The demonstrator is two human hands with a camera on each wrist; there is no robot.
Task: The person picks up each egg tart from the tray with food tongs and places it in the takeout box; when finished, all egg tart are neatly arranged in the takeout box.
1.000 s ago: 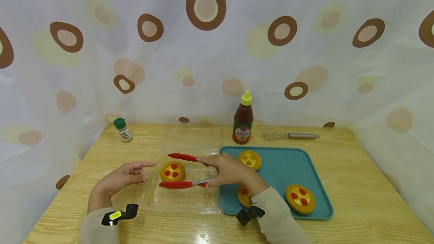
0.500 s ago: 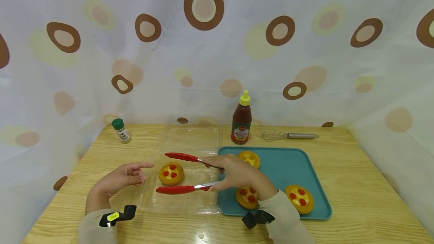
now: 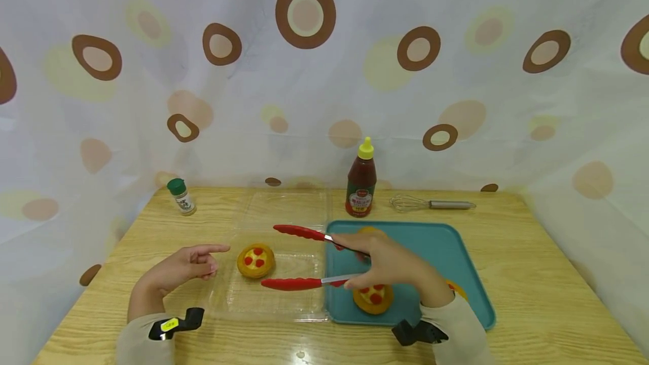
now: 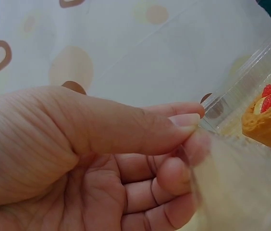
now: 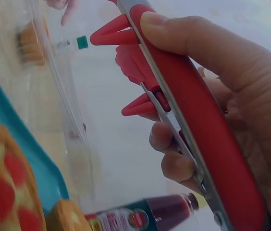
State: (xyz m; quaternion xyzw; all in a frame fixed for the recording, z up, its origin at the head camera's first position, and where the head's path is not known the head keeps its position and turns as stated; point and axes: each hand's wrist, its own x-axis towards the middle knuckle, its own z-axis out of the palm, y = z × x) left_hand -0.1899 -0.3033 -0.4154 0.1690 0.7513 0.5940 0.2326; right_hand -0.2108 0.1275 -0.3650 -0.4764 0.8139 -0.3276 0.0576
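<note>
My left hand (image 3: 177,272) is at the left edge of a clear plastic clamshell box (image 3: 299,266), its thumb and a finger pinching the thin wall (image 4: 198,168). Inside the box's left part sits a tart (image 3: 256,260) with red pieces on top. My right hand (image 3: 390,263) holds red-tipped tongs (image 3: 291,284) by the handles. Their arms are spread, with nothing between the tips, above the box's right half. Under that hand lies a teal tray (image 3: 431,241) bearing a tart (image 3: 375,301) in front and others partly hidden by the hand and forearm.
The box's lid (image 3: 286,207) lies open toward the back. Behind the tray stand a sauce bottle (image 3: 361,185) with a yellow cap and a whisk (image 3: 448,204) lying flat. A green-capped seasoning shaker (image 3: 181,196) is at the back left. A patterned curtain (image 3: 324,72) borders the table.
The tongs have spread away from the tart in the box. My right hand has drawn them to the right, over the tray. The left hand stays at the box edge.
</note>
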